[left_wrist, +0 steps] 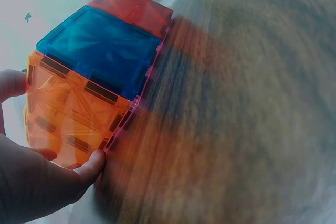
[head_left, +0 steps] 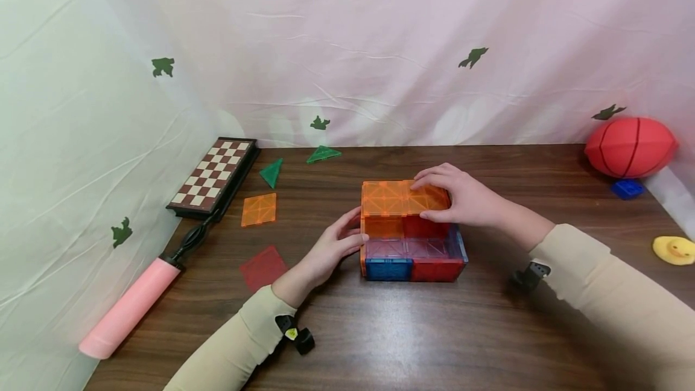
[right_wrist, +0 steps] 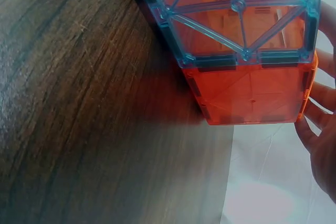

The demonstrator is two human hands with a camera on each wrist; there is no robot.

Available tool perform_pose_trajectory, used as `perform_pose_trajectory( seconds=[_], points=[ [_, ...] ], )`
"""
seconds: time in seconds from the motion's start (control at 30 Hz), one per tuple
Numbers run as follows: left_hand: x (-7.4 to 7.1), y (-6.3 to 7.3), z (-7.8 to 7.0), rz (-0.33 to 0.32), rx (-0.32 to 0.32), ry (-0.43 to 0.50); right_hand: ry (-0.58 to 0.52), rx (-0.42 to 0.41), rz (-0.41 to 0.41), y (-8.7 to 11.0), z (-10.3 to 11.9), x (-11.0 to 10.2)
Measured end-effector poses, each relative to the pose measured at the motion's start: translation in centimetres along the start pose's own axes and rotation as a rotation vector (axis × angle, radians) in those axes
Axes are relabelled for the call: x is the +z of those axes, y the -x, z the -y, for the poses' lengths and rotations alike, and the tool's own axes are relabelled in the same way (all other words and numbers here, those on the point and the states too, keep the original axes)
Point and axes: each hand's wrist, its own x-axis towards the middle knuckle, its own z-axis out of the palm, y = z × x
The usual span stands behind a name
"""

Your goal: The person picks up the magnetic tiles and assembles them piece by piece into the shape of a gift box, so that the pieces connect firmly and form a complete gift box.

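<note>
A box-like structure of translucent tiles (head_left: 404, 249) is set on the dark wooden table (head_left: 402, 336), near the middle of the head view. Its front is formed by a blue tile (head_left: 388, 270) and a red tile (head_left: 437, 270) side by side; its rear part is topped by orange panels (head_left: 384, 199). The structure's orange left end is grasped by the left hand (head_left: 333, 243), the thumb being placed at the lower front corner. The orange panels are gripped at their right portion by the right hand (head_left: 458, 195), between the thumb at the front edge and the fingers toward the back. To the left, a loose orange square (head_left: 259, 209), a red square (head_left: 263, 267) and two green triangles (head_left: 271, 172) are laid apart from one another. Farther left, a checkered board (head_left: 214, 175) and a pink cylinder (head_left: 130, 309) are seen; at far right, a red ball (head_left: 630, 146), a blue block (head_left: 627, 189) and a yellow duck (head_left: 674, 250).
</note>
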Motion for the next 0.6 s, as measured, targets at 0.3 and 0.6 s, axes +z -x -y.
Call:
perform_pose_trajectory(
  seconds=[0.3,0.6],
  points=[
    [0.1,0.3,-0.1,-0.023,0.003,-0.034,-0.059,0.044,-0.005,0.3,0.0,0.1],
    [-1.8,3.5,-1.1,-0.085,0.042,-0.383,-0.468,0.426,-0.103,1.9,-0.4,1.1]
  ],
)
